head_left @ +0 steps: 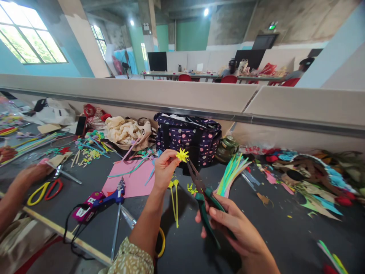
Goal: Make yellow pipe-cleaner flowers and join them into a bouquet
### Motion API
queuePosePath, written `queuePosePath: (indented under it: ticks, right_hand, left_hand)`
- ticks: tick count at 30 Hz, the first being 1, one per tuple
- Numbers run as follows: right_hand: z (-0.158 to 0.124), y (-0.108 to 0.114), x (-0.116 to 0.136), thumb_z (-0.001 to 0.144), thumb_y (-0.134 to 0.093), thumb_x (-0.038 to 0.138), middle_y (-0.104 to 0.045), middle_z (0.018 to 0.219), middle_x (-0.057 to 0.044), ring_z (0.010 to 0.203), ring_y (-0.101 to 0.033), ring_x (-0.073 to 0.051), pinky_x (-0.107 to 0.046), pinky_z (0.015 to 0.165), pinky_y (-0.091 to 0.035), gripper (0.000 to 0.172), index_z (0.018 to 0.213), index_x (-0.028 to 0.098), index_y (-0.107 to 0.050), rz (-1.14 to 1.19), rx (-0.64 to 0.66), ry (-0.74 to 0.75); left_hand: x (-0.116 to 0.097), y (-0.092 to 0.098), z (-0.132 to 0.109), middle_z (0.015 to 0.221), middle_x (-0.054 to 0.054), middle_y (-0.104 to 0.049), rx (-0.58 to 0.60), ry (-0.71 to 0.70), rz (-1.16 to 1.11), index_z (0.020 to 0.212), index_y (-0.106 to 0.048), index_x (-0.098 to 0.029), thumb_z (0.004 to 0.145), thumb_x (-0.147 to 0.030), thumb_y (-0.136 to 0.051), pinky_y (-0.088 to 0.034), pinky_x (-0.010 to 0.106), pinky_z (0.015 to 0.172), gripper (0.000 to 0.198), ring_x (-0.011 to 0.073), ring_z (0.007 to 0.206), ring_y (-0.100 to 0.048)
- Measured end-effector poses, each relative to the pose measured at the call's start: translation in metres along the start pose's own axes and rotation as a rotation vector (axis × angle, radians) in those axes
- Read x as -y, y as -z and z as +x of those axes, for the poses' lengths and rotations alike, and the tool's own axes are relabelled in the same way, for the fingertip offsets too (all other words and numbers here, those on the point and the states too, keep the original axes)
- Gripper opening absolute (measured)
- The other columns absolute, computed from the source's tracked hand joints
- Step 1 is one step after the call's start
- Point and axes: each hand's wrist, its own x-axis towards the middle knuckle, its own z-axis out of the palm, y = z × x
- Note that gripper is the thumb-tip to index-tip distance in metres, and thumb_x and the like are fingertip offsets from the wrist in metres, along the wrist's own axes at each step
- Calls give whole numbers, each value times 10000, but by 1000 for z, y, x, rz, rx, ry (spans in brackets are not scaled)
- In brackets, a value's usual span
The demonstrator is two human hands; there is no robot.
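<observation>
My left hand (164, 167) is raised over the dark table (285, 232), its fingers pinched on a small yellow spiky flower (182, 155). My right hand (232, 224) grips green-handled pliers (203, 194) whose jaws point up toward the flower, tips just below it. Two yellow stems (174, 199) hang or lie just under my left hand. A pink sheet (131, 182) lies behind my left wrist.
A navy dotted bag (188, 134) stands behind the flower. A bundle of coloured strips (231, 172), a blue glue gun (105, 199) and yellow and red scissors (45, 189) lie around. Another person's arm (17, 190) reaches in at left. Craft scraps (310, 179) crowd the right.
</observation>
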Motion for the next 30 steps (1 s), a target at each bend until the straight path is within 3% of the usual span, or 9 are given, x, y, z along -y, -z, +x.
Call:
queuePosePath:
  ticks: [6,13,21,24,30]
  right_hand:
    - [-1,4,-2,828,-694,401,-688,810,-69,558,-628,-119,-211,514,-493,355,1054,144,-599,-46,-19,-14]
    - [-2,2,0,804,-717,419,-700,820,-85,591,-638,-130,-222,526,-516,393,1060,141,-612,-27,-23,-18]
    - [-1,7,-3,849,-672,408,-678,827,-61,578,-627,-115,-205,524,-478,320,1032,158,-590,-107,-43,5]
    - [-3,6,1,848,-673,407,-675,813,-57,575,-621,-110,-197,523,-464,283,940,156,-581,-159,-90,36]
    - [-6,2,10,815,-706,410,-686,847,-78,637,-650,-143,-229,555,-508,313,959,153,-601,-132,-97,15]
  left_hand:
    - [0,2,0,855,23,-631,3,-15,20,806,-702,-189,738,-195,-712,-473,203,571,69,112,712,-571]
    - [0,3,-2,837,27,-674,22,53,31,839,-715,-184,750,-242,-713,-466,214,581,107,115,681,-578]
    - [2,4,-1,839,28,-671,23,0,58,829,-710,-186,742,-218,-707,-475,233,639,93,134,735,-593]
    - [3,5,0,843,23,-668,25,-31,55,829,-710,-192,737,-204,-705,-472,230,650,93,133,754,-590]
    - [4,4,-1,818,14,-661,6,69,26,822,-701,-186,743,-250,-723,-466,217,608,104,120,707,-581]
